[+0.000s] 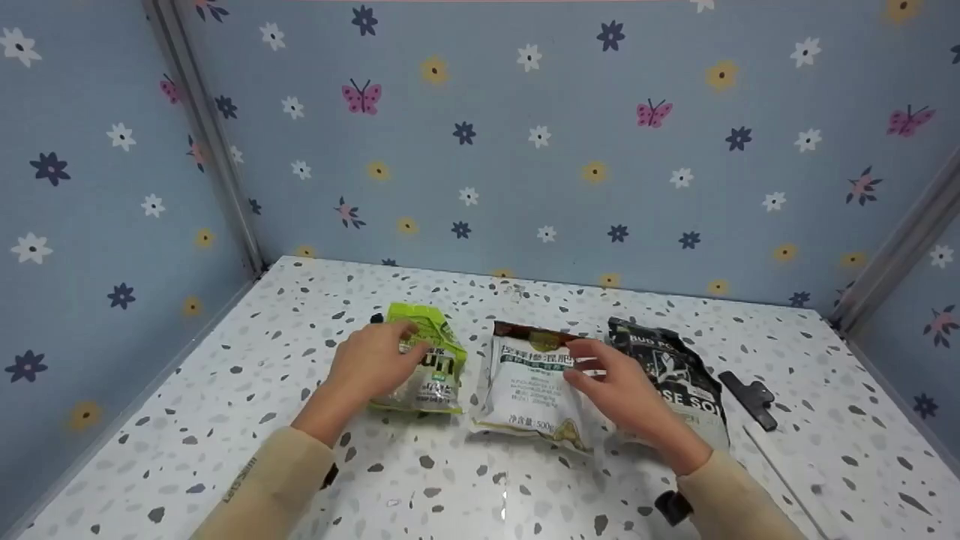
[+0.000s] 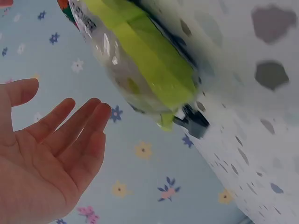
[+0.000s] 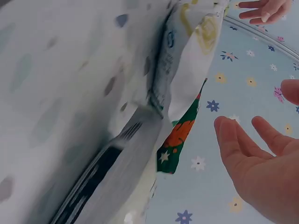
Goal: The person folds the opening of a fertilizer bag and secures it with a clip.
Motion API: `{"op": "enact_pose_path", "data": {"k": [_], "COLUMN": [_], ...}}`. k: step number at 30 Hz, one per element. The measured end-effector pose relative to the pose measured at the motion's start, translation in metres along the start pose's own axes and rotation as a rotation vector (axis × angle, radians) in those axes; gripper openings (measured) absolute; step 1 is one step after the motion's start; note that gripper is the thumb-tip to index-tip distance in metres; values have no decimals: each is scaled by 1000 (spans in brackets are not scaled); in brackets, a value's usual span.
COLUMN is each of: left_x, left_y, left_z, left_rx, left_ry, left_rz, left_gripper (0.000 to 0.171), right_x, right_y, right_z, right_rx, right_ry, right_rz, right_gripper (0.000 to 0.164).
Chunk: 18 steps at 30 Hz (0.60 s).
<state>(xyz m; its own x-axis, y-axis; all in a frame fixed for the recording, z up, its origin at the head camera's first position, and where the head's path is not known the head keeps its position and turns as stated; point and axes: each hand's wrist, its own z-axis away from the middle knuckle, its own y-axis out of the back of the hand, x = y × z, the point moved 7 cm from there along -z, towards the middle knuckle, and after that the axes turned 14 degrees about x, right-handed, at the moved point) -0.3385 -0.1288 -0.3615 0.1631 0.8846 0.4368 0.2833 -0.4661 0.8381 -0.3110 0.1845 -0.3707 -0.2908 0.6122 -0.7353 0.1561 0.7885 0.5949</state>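
Observation:
My left hand [image 1: 382,360] hovers over a green-and-clear plastic packet [image 1: 435,379], its fingers loosely bent and holding nothing. The left wrist view shows a gap between that hand [image 2: 56,149] and the packet [image 2: 145,60]. A white pouch [image 1: 525,397] with a brown top edge and printed lettering lies in the middle. Over its right side, near a black-and-grey soil bag [image 1: 675,367], is my right hand [image 1: 622,390], relaxed and apart from both in the right wrist view. Part of the soil bag is hidden under the right hand and forearm.
A black clip [image 1: 750,400] lies right of the soil bag, with a thin white stick [image 1: 784,480] below it. Another dark clip [image 2: 192,122] sits beside the green packet. A small black object [image 1: 673,508] is by the right sleeve. Patterned walls [image 1: 525,187] enclose the speckled table [image 1: 420,495].

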Motion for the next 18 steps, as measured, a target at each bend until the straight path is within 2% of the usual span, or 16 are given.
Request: {"op": "enact_pose_path", "data": {"k": [4, 9, 18], "left_x": [-20, -41, -65], "left_y": [6, 8, -5], "left_z": [-6, -12, -14], "left_rx": [-11, -42, -148], "left_ry": [57, 134, 287], "left_rz": [16, 57, 187], "left_gripper": [49, 53, 65], "right_x": [-8, -13, -26], "right_y": [-11, -30, -72], "right_z": [-9, -16, -23], "right_rx": [0, -26, -98], "right_ry": [-37, -117, -213], "right_rz": [-27, -121, -313], "right_gripper": [40, 37, 44]}}
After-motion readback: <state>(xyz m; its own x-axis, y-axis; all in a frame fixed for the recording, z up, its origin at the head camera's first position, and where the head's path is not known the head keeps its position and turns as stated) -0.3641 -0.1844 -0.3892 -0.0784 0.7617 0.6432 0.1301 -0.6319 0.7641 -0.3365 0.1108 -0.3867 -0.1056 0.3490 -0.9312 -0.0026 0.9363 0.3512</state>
